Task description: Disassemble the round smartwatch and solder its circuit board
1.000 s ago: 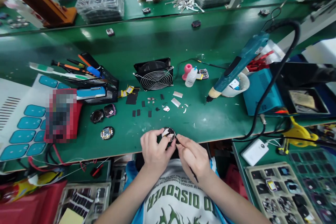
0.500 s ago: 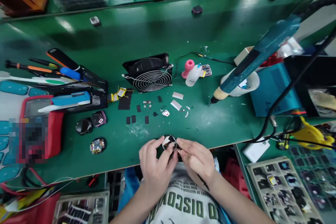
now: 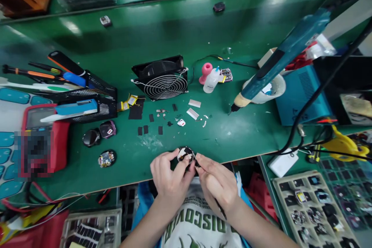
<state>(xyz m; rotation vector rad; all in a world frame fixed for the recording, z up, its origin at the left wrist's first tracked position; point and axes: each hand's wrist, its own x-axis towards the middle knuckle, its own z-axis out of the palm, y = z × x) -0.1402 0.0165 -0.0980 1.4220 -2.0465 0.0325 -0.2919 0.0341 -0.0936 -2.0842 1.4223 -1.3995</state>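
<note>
At the front edge of the green bench, my left hand (image 3: 170, 176) grips a small round watch case (image 3: 185, 152), its open inner side facing up with white and black parts showing. The thumb presses into the case from below. On the right, my right hand (image 3: 217, 180) is closed around a thin dark tool (image 3: 221, 209). Its slim end sticks out below the palm, while its tip meets the right rim of the case. My fingers cover the exact contact point.
A wire-guarded fan (image 3: 164, 81) stands behind scattered black pads and white strips. A soldering iron (image 3: 261, 69) slants in from the right. At left are a mesh tool holder (image 3: 104, 102), a red multimeter (image 3: 59, 143) and several watch parts. A divided tray (image 3: 315, 205) lies lower right.
The round case has tilted slightly in my left hand, and the tool tip has shifted a little along its right rim. The whole view has moved slightly.
</note>
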